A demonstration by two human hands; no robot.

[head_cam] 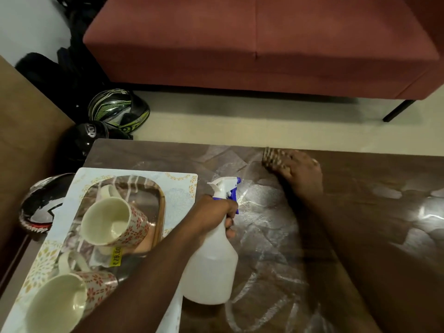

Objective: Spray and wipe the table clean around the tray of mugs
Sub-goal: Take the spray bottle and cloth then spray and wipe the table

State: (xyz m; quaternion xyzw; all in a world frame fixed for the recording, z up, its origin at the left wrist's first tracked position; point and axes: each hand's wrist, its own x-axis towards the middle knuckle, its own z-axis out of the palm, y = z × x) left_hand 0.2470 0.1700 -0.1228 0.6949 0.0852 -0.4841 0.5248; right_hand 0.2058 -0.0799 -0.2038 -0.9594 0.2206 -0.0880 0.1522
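My left hand (215, 213) grips the neck of a white spray bottle (212, 267) with a blue trigger, held upright above the dark brown table (360, 179). My right hand (300, 171) presses a brown patterned cloth (272, 157) flat on the table near its far edge. Wet wipe streaks shine across the surface between my arms. To the left, a glossy tray (159, 203) rests on a pale patterned mat (182, 188). It carries two cream mugs with red flower print: one (113, 224) near the middle, the other (62, 301) at the front.
A maroon sofa (264, 44) stands beyond the table across a strip of pale floor. Three helmets lie on the floor at the left: green-black (117, 109), black (89, 138), and a red-white one (40, 207). A brown panel (24, 140) stands at far left.
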